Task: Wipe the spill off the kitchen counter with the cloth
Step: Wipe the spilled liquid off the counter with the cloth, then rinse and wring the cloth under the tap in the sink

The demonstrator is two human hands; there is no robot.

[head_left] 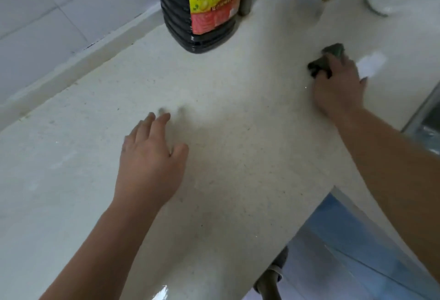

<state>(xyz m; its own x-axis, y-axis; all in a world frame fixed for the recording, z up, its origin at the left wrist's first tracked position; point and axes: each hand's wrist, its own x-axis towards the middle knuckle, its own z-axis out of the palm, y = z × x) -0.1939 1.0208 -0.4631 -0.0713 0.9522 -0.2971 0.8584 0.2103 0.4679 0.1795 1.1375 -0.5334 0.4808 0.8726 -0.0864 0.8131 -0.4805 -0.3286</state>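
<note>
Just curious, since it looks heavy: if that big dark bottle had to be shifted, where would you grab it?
Probably round the ribbed body of the bottle, coming from the front, on the free left hand's side. It stands upright, its ribs should stop fingers slipping, and its top is out of view.
</note>
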